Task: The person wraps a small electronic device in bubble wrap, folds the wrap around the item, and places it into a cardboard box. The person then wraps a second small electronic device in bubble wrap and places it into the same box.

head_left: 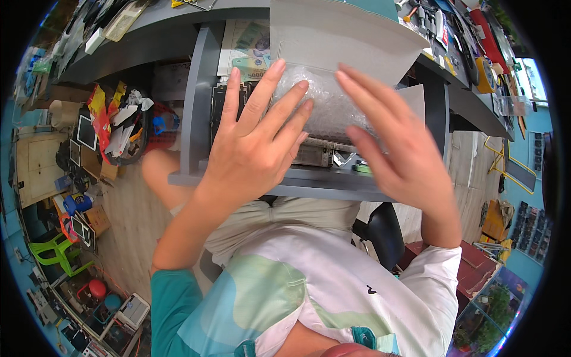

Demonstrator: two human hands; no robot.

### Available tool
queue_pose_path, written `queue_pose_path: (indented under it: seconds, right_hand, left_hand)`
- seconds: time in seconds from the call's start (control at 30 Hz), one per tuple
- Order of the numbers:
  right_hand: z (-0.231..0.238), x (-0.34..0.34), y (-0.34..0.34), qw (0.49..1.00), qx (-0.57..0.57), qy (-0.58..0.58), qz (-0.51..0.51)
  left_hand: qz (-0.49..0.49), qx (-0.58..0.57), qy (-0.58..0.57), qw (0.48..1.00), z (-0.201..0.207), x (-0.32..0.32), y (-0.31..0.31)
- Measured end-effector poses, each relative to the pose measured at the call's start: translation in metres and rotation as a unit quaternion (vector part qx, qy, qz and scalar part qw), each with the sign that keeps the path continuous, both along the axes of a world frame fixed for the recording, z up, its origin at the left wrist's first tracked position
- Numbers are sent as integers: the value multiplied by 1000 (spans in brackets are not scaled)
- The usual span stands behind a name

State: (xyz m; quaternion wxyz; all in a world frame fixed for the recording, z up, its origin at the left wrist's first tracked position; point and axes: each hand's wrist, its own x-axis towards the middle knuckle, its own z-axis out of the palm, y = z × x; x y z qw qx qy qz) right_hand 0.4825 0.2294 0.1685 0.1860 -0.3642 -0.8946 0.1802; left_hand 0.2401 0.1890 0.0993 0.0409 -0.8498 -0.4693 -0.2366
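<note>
A clear bubble-wrap bundle (326, 110) lies in front of the raised pale grey flap of a cardboard box (348, 38), over an open grey drawer (199, 113). My left hand (253, 140) is spread flat, its fingertips over the bundle's left side; whether they press on it I cannot tell. At the bundle's right edge hovers my right hand (404, 146), slightly blurred, fingers stretched and thumb apart, holding nothing. Below the wrap, a metal-cased device (314, 154) shows partly inside the drawer. Banknotes (253, 56) lie at the drawer's back left.
The drawer's front board (339, 189) runs close above my lap. Tools and a yellow tape roll (486, 75) crowd the desk at the right. To the left stands a red basket (160, 137) heaped with wrappers; a green plastic chair (55, 253) is farther left.
</note>
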Motion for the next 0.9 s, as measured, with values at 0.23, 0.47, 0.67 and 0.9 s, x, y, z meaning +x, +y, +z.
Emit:
queue_pose_path:
  seconds: [0.23,0.47,0.67,0.9]
  right_hand:
    - [91,12,50,998,47,45,-7]
    - [120,-100,162,977,57,-158,133]
    - [37,-181,264,861,420,-87,273]
    - [31,-226,289,847,396,-265,234]
  left_hand:
    - [-24,-31,-26,999,3,-1,-1]
    - [-7,-10,-35,999,-4,-3,-1]
    - [-16,-8,-60,998,-3,-4,1]
    - [6,3,-64,998,-5,-3,5]
